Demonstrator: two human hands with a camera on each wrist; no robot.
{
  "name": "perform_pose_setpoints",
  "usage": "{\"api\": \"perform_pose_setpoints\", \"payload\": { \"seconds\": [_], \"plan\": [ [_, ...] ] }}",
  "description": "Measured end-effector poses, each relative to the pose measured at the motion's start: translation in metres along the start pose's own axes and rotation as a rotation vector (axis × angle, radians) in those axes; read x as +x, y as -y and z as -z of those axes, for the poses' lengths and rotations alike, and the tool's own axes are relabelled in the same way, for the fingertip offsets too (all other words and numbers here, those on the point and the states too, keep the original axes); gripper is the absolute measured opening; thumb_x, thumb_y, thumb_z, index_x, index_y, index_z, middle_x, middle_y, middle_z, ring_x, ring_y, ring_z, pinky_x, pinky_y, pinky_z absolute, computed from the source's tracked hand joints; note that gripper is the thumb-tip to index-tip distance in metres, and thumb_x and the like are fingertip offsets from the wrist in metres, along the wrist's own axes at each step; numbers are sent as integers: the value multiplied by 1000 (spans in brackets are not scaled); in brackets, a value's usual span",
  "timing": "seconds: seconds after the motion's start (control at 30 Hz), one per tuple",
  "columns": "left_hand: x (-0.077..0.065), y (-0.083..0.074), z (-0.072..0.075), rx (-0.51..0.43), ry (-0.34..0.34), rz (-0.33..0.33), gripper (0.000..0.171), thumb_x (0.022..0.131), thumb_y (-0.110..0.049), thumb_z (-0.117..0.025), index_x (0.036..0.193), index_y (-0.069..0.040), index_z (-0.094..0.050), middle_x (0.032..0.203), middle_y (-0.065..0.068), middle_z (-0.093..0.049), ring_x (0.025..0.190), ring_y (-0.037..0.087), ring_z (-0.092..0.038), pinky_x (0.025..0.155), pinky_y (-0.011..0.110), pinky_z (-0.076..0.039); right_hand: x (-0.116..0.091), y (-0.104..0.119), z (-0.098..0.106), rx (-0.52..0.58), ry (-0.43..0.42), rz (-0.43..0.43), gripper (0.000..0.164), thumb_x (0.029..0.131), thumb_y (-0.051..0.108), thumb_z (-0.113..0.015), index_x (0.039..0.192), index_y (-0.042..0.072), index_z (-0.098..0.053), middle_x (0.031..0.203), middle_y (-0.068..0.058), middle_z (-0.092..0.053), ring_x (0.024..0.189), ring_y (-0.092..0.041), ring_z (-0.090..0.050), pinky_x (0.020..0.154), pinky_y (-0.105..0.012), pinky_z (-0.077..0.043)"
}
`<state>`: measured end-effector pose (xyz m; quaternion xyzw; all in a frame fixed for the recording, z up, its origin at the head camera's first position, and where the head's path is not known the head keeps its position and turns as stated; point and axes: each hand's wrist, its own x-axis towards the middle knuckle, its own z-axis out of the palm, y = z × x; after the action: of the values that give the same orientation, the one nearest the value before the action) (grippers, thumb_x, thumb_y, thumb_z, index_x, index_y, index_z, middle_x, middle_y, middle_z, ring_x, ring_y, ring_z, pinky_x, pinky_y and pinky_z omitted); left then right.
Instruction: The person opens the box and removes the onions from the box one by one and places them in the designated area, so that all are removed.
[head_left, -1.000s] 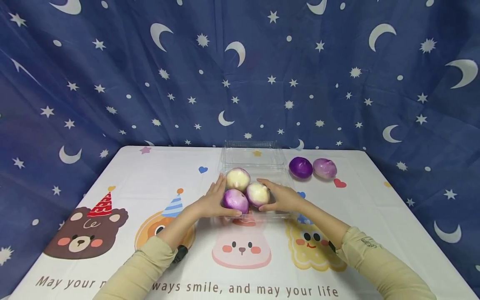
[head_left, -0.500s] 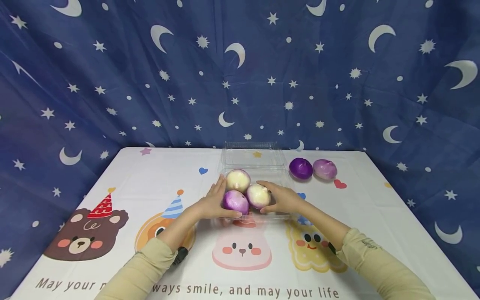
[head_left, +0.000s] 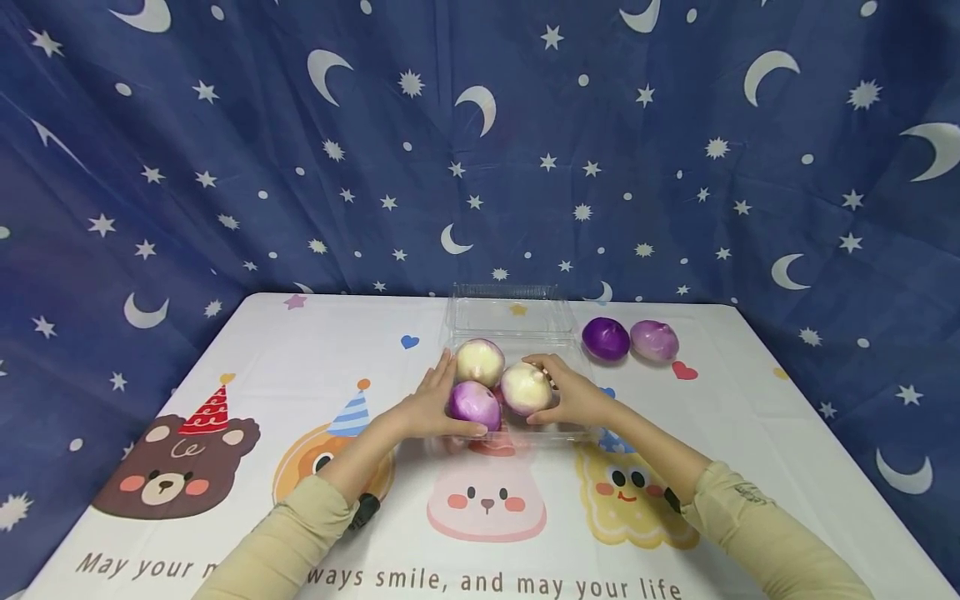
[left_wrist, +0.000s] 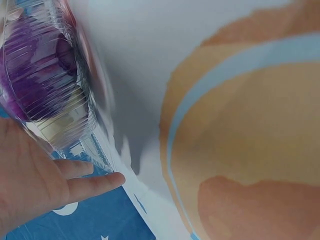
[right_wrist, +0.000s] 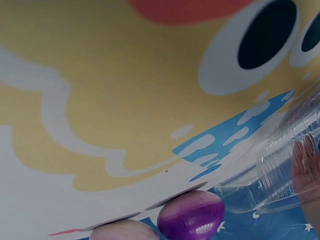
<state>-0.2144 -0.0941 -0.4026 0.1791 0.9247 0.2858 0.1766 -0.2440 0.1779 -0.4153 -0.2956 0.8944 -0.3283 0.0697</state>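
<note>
A clear plastic clamshell box (head_left: 558, 346) stands with its lid (head_left: 487, 317) folded back. Inside are three purple-and-white onions: one at the back left (head_left: 480, 362), one at the front left (head_left: 476, 406) and one on the right (head_left: 527, 389). My right hand (head_left: 577, 398) grips the right onion between thumb and fingers. Along the box's left side lies my left hand (head_left: 427, 407), fingers straight against the wall, thumb stretched across the front. In the left wrist view, two straight fingers (left_wrist: 95, 185) extend below the box (left_wrist: 80, 107). Through the plastic, the right wrist view shows part of my right hand (right_wrist: 306, 172).
To the box's right sit a dark purple onion (head_left: 606, 339) and a paler one (head_left: 654, 342), side by side. A white cloth (head_left: 360, 533) with cartoon animals covers the table. Behind it hangs a blue curtain (head_left: 525, 217) with moons and stars.
The right onion has shifted slightly right with my right hand, widening the gap to the other two. My left hand stays at the box's left side.
</note>
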Motion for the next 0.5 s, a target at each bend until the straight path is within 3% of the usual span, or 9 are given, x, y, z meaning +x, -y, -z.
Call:
{"api": "perform_pose_setpoints", "payload": {
  "seconds": [0.3, 0.5],
  "plan": [
    [0, -1, 0, -1, -7, -10, 125, 71, -60, -72, 150, -3, 8, 157, 13, 19, 143, 46, 4, 109, 64, -20, 0, -3, 2, 113, -40, 29, 84, 72, 26, -82, 139, 7, -35, 131, -19, -44, 105, -30, -55, 87, -38, -51],
    [0, 0, -1, 14, -21, 2, 124, 71, -60, -72, 151, -4, 6, 157, 12, 17, 143, 44, 4, 106, 67, -22, -1, -7, 6, 274, -90, 32, 81, 74, 13, -80, 141, 5, -34, 136, -21, -42, 109, -34, -55, 93, -44, -50]
  ]
}}
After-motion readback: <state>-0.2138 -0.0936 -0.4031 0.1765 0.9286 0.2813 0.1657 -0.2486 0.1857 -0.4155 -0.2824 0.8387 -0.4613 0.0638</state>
